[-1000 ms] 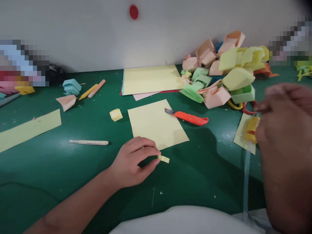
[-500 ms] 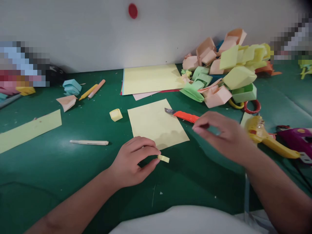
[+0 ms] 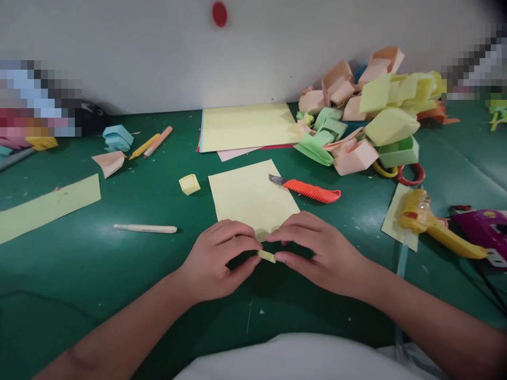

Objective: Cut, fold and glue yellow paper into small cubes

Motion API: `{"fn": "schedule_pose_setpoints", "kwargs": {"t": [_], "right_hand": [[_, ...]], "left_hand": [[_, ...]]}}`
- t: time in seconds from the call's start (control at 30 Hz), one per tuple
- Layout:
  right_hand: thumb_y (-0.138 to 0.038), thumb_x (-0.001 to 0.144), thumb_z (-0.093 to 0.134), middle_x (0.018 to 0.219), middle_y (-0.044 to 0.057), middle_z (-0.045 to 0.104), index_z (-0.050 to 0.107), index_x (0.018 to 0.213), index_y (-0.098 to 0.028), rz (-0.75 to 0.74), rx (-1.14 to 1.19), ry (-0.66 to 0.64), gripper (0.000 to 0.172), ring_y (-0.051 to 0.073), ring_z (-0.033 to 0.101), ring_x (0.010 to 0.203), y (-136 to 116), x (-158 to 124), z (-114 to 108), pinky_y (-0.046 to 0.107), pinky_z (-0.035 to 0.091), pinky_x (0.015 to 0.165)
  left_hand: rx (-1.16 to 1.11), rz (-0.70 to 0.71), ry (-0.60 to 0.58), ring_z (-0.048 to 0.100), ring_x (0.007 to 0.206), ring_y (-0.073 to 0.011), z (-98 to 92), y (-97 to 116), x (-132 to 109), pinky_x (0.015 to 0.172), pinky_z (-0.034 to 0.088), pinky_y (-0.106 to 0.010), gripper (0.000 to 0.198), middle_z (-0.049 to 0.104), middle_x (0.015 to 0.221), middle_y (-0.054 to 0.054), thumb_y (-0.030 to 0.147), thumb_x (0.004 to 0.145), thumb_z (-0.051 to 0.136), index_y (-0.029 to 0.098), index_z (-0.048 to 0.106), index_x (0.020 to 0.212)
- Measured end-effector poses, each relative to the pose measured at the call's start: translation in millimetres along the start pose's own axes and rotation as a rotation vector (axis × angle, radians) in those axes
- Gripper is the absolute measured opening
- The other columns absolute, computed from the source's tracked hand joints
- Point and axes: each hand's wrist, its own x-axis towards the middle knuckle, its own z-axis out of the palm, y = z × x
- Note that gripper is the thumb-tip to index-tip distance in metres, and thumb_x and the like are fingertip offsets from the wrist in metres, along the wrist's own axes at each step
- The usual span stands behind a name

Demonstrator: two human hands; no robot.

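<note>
My left hand (image 3: 224, 258) pinches a small folded yellow paper strip (image 3: 266, 256) between thumb and fingertips, just in front of a yellow paper sheet (image 3: 245, 195). From the right, my right hand (image 3: 317, 250) has come up to the strip's free end. Its thumb tip is at that end, and the index finger stays apart above it; whether the thumb presses on the paper I cannot tell. On the sheet's right edge lies an orange-red utility knife (image 3: 311, 190), blade exposed and pointing left. A small folded yellow paper piece (image 3: 189, 184) sits left of the sheet.
Folded paper pieces (image 3: 356, 116) are heaped at the back right, with scissors (image 3: 411, 174) partly under them. A yellow glue gun (image 3: 420, 216) lies at right. Stacked paper (image 3: 245, 126) rests by the wall. A white pen (image 3: 145, 228) and green strip (image 3: 51, 206) lie left.
My right hand has moved left and down from beside the utility knife to the strip's free end. The knife stays on the table. My left hand keeps its pinch.
</note>
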Motion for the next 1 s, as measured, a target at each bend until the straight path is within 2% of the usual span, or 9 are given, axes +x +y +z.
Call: {"fn": "schedule_pose_setpoints", "kwargs": {"t": [0.17,0.3,0.47,0.57,0.77,0.87,1.0], "right_hand": [[-0.033,0.094,0.066,0.084,0.001,0.068,0.07,0.102,-0.023,0.053,-0.004,0.094,0.014,0.016,0.061,0.079,-5,1,11,0.033,0.05,0.077],[-0.034,0.092,0.069,0.083,0.001,0.068,0.07,0.098,-0.022,0.072,-0.005,0.154,0.014,0.015,0.061,0.076,-8,2,18,0.033,0.05,0.076],[-0.03,0.09,0.071,0.09,0.003,0.069,0.069,0.109,-0.021,0.053,-0.051,0.237,0.021,0.016,0.061,0.081,-13,3,22,0.035,0.05,0.077],[-0.028,0.09,0.071,0.093,0.003,0.07,0.069,0.11,-0.02,0.001,-0.077,0.245,0.022,0.017,0.061,0.082,-14,5,25,0.035,0.05,0.077],[-0.021,0.092,0.068,0.082,0.002,0.072,0.071,0.093,-0.021,-0.068,-0.119,0.307,0.003,0.015,0.062,0.074,-12,7,28,0.033,0.048,0.07],[-0.018,0.092,0.066,0.076,0.0,0.071,0.07,0.085,-0.021,-0.072,-0.143,0.32,0.008,0.014,0.061,0.07,-12,7,27,0.032,0.047,0.068],[-0.017,0.093,0.063,0.078,0.0,0.07,0.068,0.086,-0.021,-0.041,-0.134,0.287,0.01,0.014,0.061,0.072,-13,6,24,0.032,0.047,0.07]], "left_hand": [[-0.003,-0.039,0.007,0.068,0.087,-0.0165,0.8,1,0,0.079,0.057,-0.03,0.014,0.069,0.096,-0.005,0.013,0.088,0.066,0.02,0.068,0.099],[0.022,-0.055,-0.009,0.067,0.087,-0.017,2.0,1,0,0.08,0.056,-0.032,0.014,0.069,0.097,-0.005,0.013,0.087,0.066,0.02,0.069,0.099],[0.051,-0.059,-0.009,0.066,0.085,-0.0175,6.0,1,-1,0.078,0.055,-0.033,0.009,0.069,0.096,-0.005,0.015,0.088,0.066,0.02,0.067,0.096],[0.09,-0.047,-0.003,0.066,0.085,-0.0186,10.1,3,-2,0.077,0.054,-0.034,0.011,0.07,0.096,-0.004,0.016,0.087,0.065,0.021,0.066,0.097],[0.148,-0.016,0.01,0.064,0.081,-0.0187,14.5,8,-3,0.073,0.052,-0.035,0.008,0.07,0.094,-0.005,0.018,0.089,0.065,0.019,0.064,0.097],[0.152,-0.022,0.008,0.064,0.08,-0.0184,15.0,9,-4,0.072,0.051,-0.035,0.006,0.069,0.092,-0.004,0.018,0.089,0.066,0.019,0.064,0.095],[0.137,-0.029,-0.002,0.065,0.082,-0.0185,14.7,7,-4,0.075,0.051,-0.035,0.01,0.07,0.095,-0.004,0.018,0.089,0.067,0.02,0.066,0.099]]}}
